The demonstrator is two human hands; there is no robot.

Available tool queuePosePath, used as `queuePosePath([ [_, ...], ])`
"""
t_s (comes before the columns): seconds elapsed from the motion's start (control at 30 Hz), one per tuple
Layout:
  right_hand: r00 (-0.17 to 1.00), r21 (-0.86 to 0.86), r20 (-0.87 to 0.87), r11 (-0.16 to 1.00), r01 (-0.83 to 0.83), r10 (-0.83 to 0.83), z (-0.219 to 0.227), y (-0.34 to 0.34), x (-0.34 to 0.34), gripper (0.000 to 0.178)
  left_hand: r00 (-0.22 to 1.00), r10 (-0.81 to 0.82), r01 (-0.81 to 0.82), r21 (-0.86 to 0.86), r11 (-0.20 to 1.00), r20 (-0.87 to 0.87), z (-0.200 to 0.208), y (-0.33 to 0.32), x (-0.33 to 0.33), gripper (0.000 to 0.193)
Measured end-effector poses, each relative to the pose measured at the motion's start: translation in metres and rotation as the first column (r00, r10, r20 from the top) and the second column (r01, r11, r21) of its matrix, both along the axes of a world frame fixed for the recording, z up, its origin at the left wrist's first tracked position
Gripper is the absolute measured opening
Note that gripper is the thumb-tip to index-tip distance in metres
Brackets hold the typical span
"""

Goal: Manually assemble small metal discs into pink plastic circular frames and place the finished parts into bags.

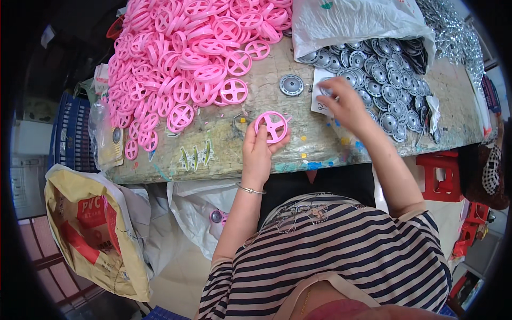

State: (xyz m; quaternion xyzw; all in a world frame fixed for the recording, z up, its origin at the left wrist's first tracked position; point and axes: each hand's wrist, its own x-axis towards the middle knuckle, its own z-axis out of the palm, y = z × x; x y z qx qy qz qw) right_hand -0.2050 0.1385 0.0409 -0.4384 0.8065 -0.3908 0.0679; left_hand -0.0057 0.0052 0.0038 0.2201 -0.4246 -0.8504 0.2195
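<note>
Left hand (257, 154) grips a pink, four-spoked plastic wheel (274, 126) near the front edge of the counter (229, 141); right hand (345, 104), grip unclear, is farther back, beside grey, round discs (395, 78).

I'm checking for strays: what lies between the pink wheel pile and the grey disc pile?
Head view: a grey disc, then a white card partly behind the right hand.

Worktable (218, 125): worn, mottled top w/ blue & yellow flecks (317, 165) nr front edge. Lg heap of pink spoked rings (181, 58) on L side. R side: grey discs (392, 90) piled at mouth of white plastic bag (362, 24), 1 lone grey disc (291, 85) btwn the two piles, white card (319, 106) by disc pile. Silver tinsel (453, 32) far R; green leaf-like stickers (196, 157) nr front, L of ctr
</note>
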Motion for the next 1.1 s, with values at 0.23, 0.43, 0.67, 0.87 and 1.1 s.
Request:
queuePosePath([
  [0.23,0.977,0.210,-0.182,0.967,0.147,-0.109,-0.022,0.007,-0.047,0.054,0.991,-0.031,0.042,0.084,0.996,-0.129,-0.002,-0.005,0.000,0.035],
  [0.43,0.969,0.155,0.205,0.982,0.105,-0.136,-0.005,0.004,-0.040,0.038,0.991,-0.027,0.039,0.093,0.995,-0.130,-0.007,-0.005,0.001,0.033],
  [0.67,0.953,-0.165,0.221,0.971,-0.171,0.205,0.008,-0.035,0.061,0.038,0.996,-0.047,0.049,0.024,0.999,-0.073,-0.005,-0.001,0.003,0.039],
  [0.87,0.982,-0.144,0.096,0.978,-0.148,0.163,-0.012,-0.038,0.069,0.039,0.990,-0.098,0.099,0.015,0.995,-0.097,-0.002,0.000,0.002,0.040],
  [1.1,0.756,-0.017,0.641,0.988,-0.156,0.130,-0.004,-0.040,0.068,0.029,0.987,-0.122,0.123,0.000,0.992,-0.108,-0.009,-0.004,0.007,0.039],
])
